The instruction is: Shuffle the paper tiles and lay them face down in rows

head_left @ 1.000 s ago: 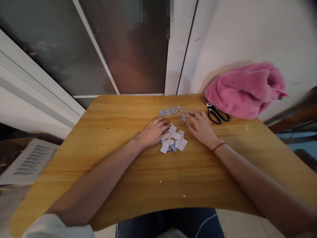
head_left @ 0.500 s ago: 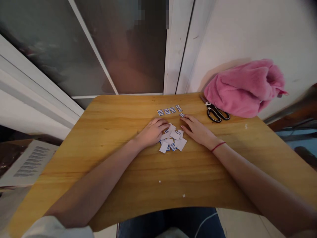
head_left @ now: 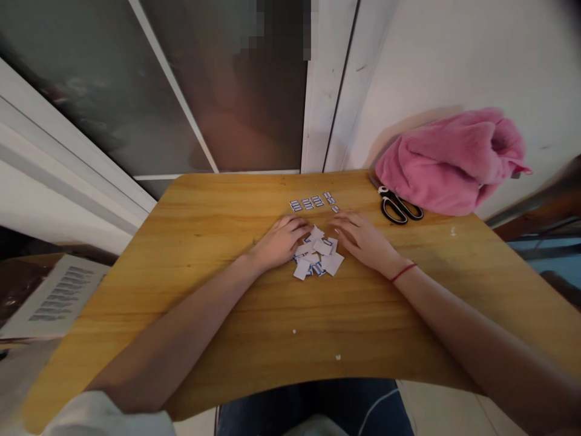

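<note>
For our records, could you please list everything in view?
table: one, brown, centre
card heap: one, white and blue, on table
spread cards: five, white and blue, beyond heap
cloth: one, pink, right
scissors: one, black, beside cloth
box: one, white, left
door: one, grey, behind
specks: few, white, on table
cord: one, white, bottom
jeans: one, blue, bottom
bracelet: one, red, right wrist
left hand: one, bare, heap's left edge
right hand: one, bare, right of heap
</note>
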### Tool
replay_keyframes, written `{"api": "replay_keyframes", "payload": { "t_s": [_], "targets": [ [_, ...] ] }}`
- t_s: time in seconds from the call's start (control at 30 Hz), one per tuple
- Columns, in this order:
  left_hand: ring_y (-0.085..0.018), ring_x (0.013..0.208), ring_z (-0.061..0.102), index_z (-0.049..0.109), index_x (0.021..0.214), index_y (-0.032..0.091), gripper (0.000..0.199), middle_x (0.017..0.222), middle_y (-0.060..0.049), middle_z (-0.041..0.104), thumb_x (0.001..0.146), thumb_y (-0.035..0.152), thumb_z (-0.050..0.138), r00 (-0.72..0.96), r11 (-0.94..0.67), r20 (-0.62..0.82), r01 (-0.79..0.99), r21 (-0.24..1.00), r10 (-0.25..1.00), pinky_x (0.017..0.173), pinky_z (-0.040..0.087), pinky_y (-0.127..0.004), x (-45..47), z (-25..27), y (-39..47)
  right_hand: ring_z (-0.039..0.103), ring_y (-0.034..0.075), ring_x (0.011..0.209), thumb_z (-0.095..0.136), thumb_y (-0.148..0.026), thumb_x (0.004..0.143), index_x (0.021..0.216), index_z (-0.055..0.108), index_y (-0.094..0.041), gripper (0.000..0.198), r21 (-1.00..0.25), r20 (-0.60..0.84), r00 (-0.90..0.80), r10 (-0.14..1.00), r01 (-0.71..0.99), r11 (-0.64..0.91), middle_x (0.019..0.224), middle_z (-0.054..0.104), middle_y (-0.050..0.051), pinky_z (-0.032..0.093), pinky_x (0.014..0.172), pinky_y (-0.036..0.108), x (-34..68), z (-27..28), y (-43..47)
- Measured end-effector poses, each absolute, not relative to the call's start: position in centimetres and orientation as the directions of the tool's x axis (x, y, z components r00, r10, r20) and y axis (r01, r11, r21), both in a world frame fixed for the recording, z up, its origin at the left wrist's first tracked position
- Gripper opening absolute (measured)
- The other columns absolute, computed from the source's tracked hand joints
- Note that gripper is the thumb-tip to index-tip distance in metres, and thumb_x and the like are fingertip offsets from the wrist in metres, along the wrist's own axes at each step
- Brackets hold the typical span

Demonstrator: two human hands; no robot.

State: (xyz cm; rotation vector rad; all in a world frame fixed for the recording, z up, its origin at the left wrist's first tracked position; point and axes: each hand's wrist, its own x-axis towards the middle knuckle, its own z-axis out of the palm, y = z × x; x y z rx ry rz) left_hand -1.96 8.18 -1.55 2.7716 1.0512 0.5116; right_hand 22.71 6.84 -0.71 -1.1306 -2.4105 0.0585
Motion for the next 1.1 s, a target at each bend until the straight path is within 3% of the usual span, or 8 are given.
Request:
{"api": "replay_keyframes", "payload": {
  "t_s": [0.2, 0.4, 0.6, 0.7, 0.97, 1.1],
  "targets": [
    [-0.022, 0.12, 0.048, 0.063, 0.118, 0.021, 0.042, 0.123, -0.007, 0.061, 0.085, 0.005, 0.042, 0.698, -0.761, 0.304, 0.605, 0.234, 0.648, 0.105, 0.04, -0.042, -2.1, -1.0, 7.8, 0.046, 0.022, 0.123, 0.041, -0.029, 0.096, 0.121, 0.061, -0.021, 0.033, -0.173, 0.371, -0.667, 0.646, 0.634, 0.754, 0.124, 0.059, 0.007, 0.034, 0.109, 0.047, 22.0, -0.7, 6.4],
    [-0.023, 0.124, 0.047, 0.059, 0.127, 0.023, 0.042, 0.13, -0.006, 0.059, 0.089, 0.01, 0.045, 0.744, -0.794, 0.276, 0.564, 0.229, 0.608, 0.105, 0.039, -0.043, -1.9, -1.0, 7.9, 0.053, 0.021, 0.097, 0.031, -0.024, 0.098, 0.099, 0.071, -0.019, 0.04, -0.276, 0.467, -0.547, 0.695, 0.656, 0.702, 0.097, 0.065, 0.007, 0.043, 0.09, 0.039, 22.9, -0.1, 6.2],
    [-0.021, 0.12, 0.052, 0.066, 0.113, 0.022, 0.038, 0.124, -0.004, 0.064, 0.086, 0.008, 0.043, 0.747, -0.79, 0.271, 0.534, 0.3, 0.608, 0.102, 0.041, -0.041, -2.1, -0.8, 8.0, 0.049, 0.022, 0.104, 0.029, -0.023, 0.098, 0.102, 0.073, -0.026, 0.044, -0.294, 0.377, -0.633, 0.676, 0.61, 0.736, 0.104, 0.065, 0.005, 0.038, 0.096, 0.041, 23.8, 0.1, 6.3],
    [-0.019, 0.118, 0.054, 0.062, 0.117, 0.023, 0.038, 0.123, -0.004, 0.064, 0.086, 0.01, 0.045, 0.763, -0.806, 0.286, 0.487, 0.336, 0.58, 0.101, 0.042, -0.04, -2.2, -0.6, 7.8, 0.049, 0.021, 0.106, 0.028, -0.026, 0.099, 0.105, 0.073, -0.028, 0.045, -0.317, 0.347, -0.652, 0.674, 0.595, 0.739, 0.107, 0.064, 0.005, 0.038, 0.097, 0.042, 23.6, 0.1, 6.3],
    [-0.021, 0.122, 0.054, 0.067, 0.114, 0.029, 0.038, 0.128, -0.002, 0.063, 0.083, 0.014, 0.05, 0.796, -0.823, 0.248, 0.469, 0.321, 0.551, 0.103, 0.041, -0.044, -2.2, -0.9, 7.7, 0.047, 0.023, 0.115, 0.029, -0.029, 0.099, 0.103, 0.073, -0.029, 0.044, -0.286, 0.311, -0.625, 0.716, 0.657, 0.697, 0.117, 0.062, 0.004, 0.039, 0.1, 0.045, 23.0, 0.0, 6.3],
    [-0.021, 0.122, 0.054, 0.068, 0.113, 0.029, 0.037, 0.128, -0.002, 0.063, 0.083, 0.015, 0.051, 0.802, -0.83, 0.246, 0.471, 0.3, 0.544, 0.104, 0.041, -0.044, -2.3, -0.9, 7.7, 0.045, 0.024, 0.117, 0.033, -0.028, 0.098, 0.101, 0.073, -0.025, 0.04, -0.229, 0.357, -0.597, 0.718, 0.689, 0.687, 0.118, 0.063, 0.004, 0.038, 0.103, 0.045, 22.9, 0.1, 6.2]
  ]
}}
